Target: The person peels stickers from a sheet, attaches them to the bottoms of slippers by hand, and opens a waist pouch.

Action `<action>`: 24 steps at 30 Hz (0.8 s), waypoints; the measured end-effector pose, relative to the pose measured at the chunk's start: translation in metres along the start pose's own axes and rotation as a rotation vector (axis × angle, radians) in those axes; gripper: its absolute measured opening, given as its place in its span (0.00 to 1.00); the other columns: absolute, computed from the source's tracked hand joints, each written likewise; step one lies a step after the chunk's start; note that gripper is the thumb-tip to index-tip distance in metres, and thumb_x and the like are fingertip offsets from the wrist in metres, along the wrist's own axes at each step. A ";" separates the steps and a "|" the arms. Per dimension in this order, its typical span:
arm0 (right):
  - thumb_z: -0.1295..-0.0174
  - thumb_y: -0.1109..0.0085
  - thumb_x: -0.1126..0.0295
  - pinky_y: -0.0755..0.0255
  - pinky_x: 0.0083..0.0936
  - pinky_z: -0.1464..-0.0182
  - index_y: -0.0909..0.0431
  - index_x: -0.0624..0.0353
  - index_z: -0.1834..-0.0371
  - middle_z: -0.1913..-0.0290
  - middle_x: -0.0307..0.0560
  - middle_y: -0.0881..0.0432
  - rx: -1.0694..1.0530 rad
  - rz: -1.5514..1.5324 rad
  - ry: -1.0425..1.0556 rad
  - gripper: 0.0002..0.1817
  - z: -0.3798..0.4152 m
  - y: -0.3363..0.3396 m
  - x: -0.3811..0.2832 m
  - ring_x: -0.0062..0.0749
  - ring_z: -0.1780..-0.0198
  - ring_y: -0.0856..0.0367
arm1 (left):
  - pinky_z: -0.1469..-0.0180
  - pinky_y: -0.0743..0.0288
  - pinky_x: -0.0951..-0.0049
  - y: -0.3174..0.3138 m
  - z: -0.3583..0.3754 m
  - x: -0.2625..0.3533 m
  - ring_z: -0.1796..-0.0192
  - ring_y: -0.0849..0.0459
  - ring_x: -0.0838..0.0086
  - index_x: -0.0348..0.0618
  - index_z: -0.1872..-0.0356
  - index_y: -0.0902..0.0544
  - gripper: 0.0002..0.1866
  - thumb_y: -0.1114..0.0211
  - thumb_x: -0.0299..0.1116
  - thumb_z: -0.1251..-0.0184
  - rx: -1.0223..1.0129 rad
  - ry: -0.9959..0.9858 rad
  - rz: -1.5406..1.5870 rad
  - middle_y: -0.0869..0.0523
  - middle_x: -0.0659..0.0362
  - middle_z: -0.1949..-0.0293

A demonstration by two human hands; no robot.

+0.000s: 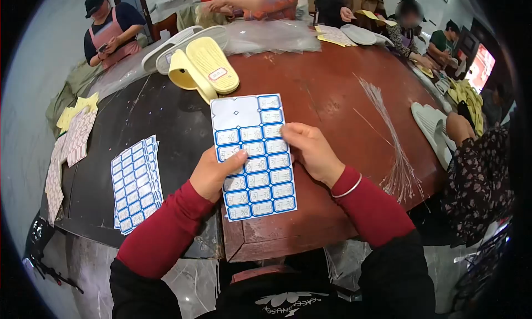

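A sheet of blue-bordered stickers (257, 180), handwritten with sizes such as 37-38, is held up over the front of the table. My left hand (215, 171) grips its left side, the thumb lying across the front. At the right edge, my right hand (313, 151) pinches the sheet between thumb and fingers. The sheet's upper left shows bare backing where labels are gone. To the left lies a stack of similar sticker sheets (136, 186). Beyond the held sheet rests a pair of yellow slippers (213, 67), one with a small label on its insole.
A bundle of thin clear strips (390, 136) lies at right, near pale slippers (429, 131) and another person's hand (459, 129). Pink-and-yellow label sheets (77, 130) hang over the left edge. Clear plastic bags (271, 37) cover the far side, where several people sit or stand.
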State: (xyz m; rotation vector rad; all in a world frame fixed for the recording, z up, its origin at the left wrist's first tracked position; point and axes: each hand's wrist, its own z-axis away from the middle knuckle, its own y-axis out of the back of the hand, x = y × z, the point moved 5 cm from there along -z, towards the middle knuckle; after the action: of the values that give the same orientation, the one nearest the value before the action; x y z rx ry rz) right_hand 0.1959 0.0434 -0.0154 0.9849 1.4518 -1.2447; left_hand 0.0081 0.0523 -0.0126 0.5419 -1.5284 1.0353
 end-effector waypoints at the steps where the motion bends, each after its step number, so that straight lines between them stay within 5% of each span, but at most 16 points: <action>1: 0.30 0.52 0.61 0.28 0.16 0.62 0.23 0.63 0.52 0.62 0.38 0.19 -0.004 -0.030 -0.004 0.16 0.000 -0.001 0.002 0.17 0.64 0.23 | 0.49 0.24 0.73 -0.002 0.002 0.001 0.53 0.18 0.73 0.33 0.44 0.28 0.20 0.40 0.32 0.33 0.002 0.009 -0.014 0.18 0.55 0.51; 10: 0.28 0.56 0.57 0.27 0.19 0.59 0.23 0.66 0.53 0.59 0.41 0.18 0.010 0.032 0.027 0.20 -0.003 0.002 0.006 0.20 0.61 0.21 | 0.50 0.24 0.73 0.000 0.006 -0.003 0.53 0.18 0.74 0.33 0.44 0.27 0.19 0.39 0.31 0.33 0.011 0.059 -0.092 0.18 0.56 0.52; 17: 0.29 0.55 0.56 0.38 0.12 0.73 0.20 0.58 0.65 0.73 0.31 0.22 0.049 0.071 0.051 0.19 0.002 -0.004 -0.001 0.11 0.75 0.30 | 0.51 0.24 0.74 -0.005 0.010 0.002 0.54 0.18 0.74 0.33 0.44 0.27 0.19 0.42 0.35 0.30 0.022 0.052 -0.021 0.18 0.56 0.51; 24: 0.28 0.55 0.57 0.39 0.13 0.71 0.22 0.59 0.63 0.72 0.30 0.23 0.022 0.069 0.034 0.18 0.005 -0.008 -0.005 0.12 0.73 0.33 | 0.51 0.23 0.72 -0.003 0.010 0.004 0.54 0.18 0.73 0.33 0.45 0.26 0.19 0.45 0.38 0.28 0.016 0.061 0.040 0.18 0.55 0.52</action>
State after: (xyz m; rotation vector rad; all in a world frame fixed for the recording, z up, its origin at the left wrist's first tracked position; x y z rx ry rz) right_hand 0.1904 0.0373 -0.0092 1.0668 1.4206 -1.2012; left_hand 0.0037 0.0431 -0.0078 0.4882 -1.4838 1.0860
